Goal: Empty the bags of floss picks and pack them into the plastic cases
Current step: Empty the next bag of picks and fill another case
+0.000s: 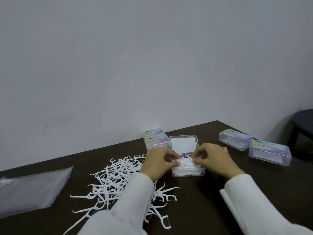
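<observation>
Both hands meet over the open clear plastic case [188, 168] on the dark brown surface [211, 187]: the left hand [159, 161] and the right hand [212, 156] each pinch a bunch of white floss picks [185, 162] with curled fingers, hiding much of the case's contents. A loose pile of white floss picks [118, 180] lies partly under the left sleeve. The emptied clear plastic bag [32, 187] is cut off at the left. Labels on the closed clear cases [254, 146] are too blurred to read.
</observation>
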`<state>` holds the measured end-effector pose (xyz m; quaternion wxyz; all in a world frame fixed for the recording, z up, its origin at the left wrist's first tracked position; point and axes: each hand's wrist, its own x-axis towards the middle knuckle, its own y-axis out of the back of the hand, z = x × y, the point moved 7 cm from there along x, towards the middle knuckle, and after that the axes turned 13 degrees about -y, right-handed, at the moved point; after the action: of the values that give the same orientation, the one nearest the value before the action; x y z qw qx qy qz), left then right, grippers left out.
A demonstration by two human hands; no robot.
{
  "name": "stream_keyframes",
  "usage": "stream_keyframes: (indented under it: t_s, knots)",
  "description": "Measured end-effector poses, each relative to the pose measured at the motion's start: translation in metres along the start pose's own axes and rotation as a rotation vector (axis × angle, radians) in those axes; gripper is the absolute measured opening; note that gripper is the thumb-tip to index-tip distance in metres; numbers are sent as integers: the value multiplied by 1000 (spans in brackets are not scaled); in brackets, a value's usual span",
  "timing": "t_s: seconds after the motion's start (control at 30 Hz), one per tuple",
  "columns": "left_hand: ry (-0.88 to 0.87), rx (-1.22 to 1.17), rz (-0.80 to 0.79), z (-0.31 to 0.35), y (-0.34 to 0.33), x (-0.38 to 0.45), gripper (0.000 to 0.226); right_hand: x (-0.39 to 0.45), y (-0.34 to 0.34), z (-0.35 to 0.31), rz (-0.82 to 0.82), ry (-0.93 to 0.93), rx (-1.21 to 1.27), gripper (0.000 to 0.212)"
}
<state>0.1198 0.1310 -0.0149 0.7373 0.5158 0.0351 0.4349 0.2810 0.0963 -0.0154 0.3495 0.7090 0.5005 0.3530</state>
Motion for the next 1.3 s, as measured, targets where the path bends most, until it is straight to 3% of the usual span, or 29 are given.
stream_keyframes:
  t_s: [0.3,0.53,0.7,0.77,0.97,1.07,1.3]
  knots:
    - [-20,33,-10,3,-7,0,20,-2,1,-5,18,60,-18,5]
    - [-14,33,-40,2,-9,-1,27,2,7,-5,81,87,196,18]
    - [19,-83,24,-1,-3,-2,24,0,1,-12,132,119,2,5]
    - [12,-78,60,-1,0,-1,20,-1,-6,-15,100,127,-71,10]
    - [-20,92,19,1,-4,0,21,1,6,-4,101,99,28,14]
    - [-12,123,43,0,-3,1,21,1,1,-3,53,97,-66,11]
    - [-22,156,9,3,-6,0,26,1,2,-2,113,93,-145,16]
